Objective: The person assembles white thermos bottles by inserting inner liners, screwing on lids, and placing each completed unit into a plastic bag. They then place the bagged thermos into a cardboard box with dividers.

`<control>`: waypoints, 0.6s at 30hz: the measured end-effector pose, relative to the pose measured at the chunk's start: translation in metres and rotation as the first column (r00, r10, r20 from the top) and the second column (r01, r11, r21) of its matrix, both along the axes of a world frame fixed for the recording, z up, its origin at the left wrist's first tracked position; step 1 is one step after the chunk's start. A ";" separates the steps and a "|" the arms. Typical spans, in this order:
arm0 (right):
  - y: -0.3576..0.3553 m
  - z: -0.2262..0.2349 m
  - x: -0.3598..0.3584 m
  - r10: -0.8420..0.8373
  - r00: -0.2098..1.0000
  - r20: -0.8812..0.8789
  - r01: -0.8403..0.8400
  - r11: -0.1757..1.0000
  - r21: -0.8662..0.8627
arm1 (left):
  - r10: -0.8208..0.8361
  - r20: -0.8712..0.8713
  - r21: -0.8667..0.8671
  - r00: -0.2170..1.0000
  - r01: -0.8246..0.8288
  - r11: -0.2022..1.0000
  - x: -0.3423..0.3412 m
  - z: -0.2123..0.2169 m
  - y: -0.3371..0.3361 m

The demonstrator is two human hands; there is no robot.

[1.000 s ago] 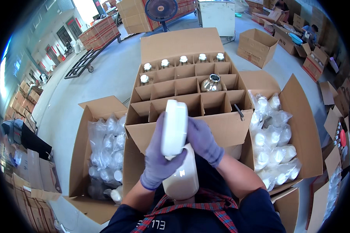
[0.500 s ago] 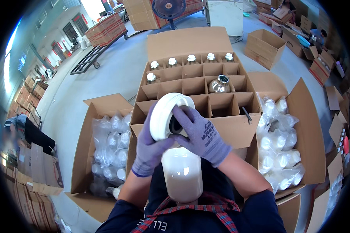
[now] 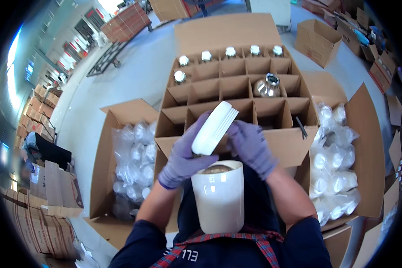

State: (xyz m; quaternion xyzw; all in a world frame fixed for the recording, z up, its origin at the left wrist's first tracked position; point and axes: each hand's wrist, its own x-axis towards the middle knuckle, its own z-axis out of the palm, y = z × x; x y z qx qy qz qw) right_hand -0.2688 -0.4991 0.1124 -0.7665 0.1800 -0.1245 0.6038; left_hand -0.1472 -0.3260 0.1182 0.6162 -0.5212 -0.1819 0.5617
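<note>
The left hand's grip clasps the ridged white part, apparently tilted to give the right hand, whose own grip cannot be made out, access.

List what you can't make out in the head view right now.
Head view:
- Left hand: fingertips, hidden behind the white ridged cap.
- Cap's inner face: turned away.
- White cylinder: depths, hidden by its front wall.
- White-capped bottles: lower bodies, hidden by cardboard dividers.
- Fan: cut off by the top edge.
</note>
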 end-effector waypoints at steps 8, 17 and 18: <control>-0.005 -0.071 -0.026 0.177 0.910 0.375 -0.235 0.965 0.116 | -0.507 -0.232 0.030 0.830 0.527 0.850 0.048 -0.033 0.015; -0.001 -0.100 -0.009 0.170 0.761 0.626 -0.382 0.897 0.221 | -0.396 -0.180 -0.134 0.901 0.376 0.917 0.030 -0.044 0.022; -0.002 -0.101 -0.010 0.176 0.751 0.637 -0.387 0.898 0.209 | -0.400 -0.150 -0.139 0.904 0.381 0.914 0.028 -0.043 0.021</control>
